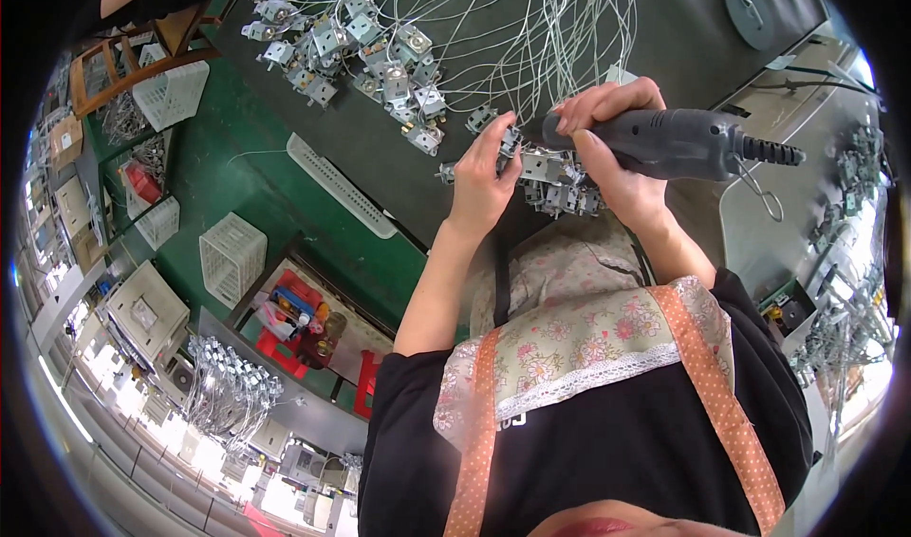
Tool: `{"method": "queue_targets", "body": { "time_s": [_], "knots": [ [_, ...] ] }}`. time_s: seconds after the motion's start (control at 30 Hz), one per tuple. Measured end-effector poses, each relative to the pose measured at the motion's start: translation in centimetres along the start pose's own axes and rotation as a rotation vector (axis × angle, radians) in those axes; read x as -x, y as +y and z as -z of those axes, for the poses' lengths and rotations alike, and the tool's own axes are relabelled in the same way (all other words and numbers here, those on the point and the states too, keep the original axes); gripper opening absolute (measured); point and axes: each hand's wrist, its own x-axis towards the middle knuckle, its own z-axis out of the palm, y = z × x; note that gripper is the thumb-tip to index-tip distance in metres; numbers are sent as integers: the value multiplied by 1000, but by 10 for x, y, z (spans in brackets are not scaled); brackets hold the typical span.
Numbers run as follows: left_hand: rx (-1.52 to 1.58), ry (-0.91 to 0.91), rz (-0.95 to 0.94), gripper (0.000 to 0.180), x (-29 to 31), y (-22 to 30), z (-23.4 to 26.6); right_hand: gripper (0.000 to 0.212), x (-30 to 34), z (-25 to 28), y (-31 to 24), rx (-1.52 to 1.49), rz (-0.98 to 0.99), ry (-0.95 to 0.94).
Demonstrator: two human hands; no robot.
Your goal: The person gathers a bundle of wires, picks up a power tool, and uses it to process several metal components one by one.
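Note:
My right hand (pixel 628 184) is wrapped around a dark grey electric screwdriver (pixel 678 143). Its tip points left, toward my left hand, and its cord leaves on the right beside a wire hanging loop. With thumb and fingers bent together, my left hand (pixel 482 178) pinches a small metal part with wires (pixel 510 141) just off the screwdriver's tip. Whether the tip touches the part is hard to see. Below and between my hands, several similar metal parts (pixel 560 195) lie bunched at the table's near edge.
More wired metal parts (pixel 389 72) are heaped on the dark table (pixel 669 39), their thin white wires (pixel 560 34) running to the far side. A round grey disc (pixel 750 13) lies far right. White baskets (pixel 232 257) stand on the green floor at left, near a stand with red trays (pixel 285 347).

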Motion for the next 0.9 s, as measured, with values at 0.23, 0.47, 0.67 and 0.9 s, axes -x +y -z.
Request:
{"method": "queue_targets", "body": {
  "time_s": [0.23, 0.47, 0.67, 0.9],
  "knots": [
    [-20, 25, -36, 46, 2, -3, -2, 29, -6, 2, 0, 27, -87, 32],
    [-8, 13, -12, 42, 0, 1, -2, 23, -13, 6, 1, 57, -157, 21],
    [-14, -37, 62, 41, 1, 3, 0, 22, -18, 9, 1, 0, -184, 31],
    [-34, -44, 103, 41, 6, 21, -9, 18, -36, 1, 10, -117, -48, 199]
  ]
}}
